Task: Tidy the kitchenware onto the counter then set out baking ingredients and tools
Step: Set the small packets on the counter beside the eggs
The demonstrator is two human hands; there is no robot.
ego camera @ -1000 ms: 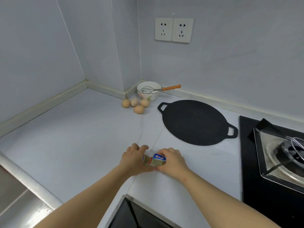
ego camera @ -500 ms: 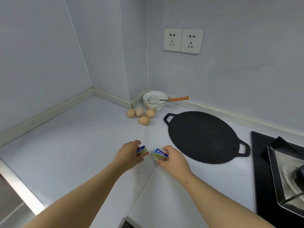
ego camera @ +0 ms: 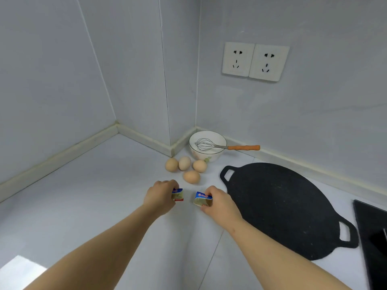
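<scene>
I have two small wrapped packets, one in each grip. My left hand [ego camera: 160,195] grasps the left packet [ego camera: 178,194], fingers curled over its top. My right hand [ego camera: 219,203] pinches the right packet [ego camera: 202,198] in much the same way. Both packets are blue on top with a pale green face. They are near each other with a gap between them, low over the white tabletop [ego camera: 94,195]; I cannot tell whether they touch it.

Just beyond my hands lie four eggs [ego camera: 191,176]: three close together in a row, and one in front of them, nearest the packets. Behind the eggs, in the corner, stands one white bowl [ego camera: 201,156]. One whisk [ego camera: 209,144] lies in it, its wire head inside and its orange handle sticking out over the rim to the right.

To the right of my right hand lies one flat black griddle pan [ego camera: 278,206] with two loop handles, its edge just beside my wrist. Two sockets [ego camera: 237,59] sit side by side on the wall above. One black stovetop [ego camera: 372,231] shows at the right edge.
</scene>
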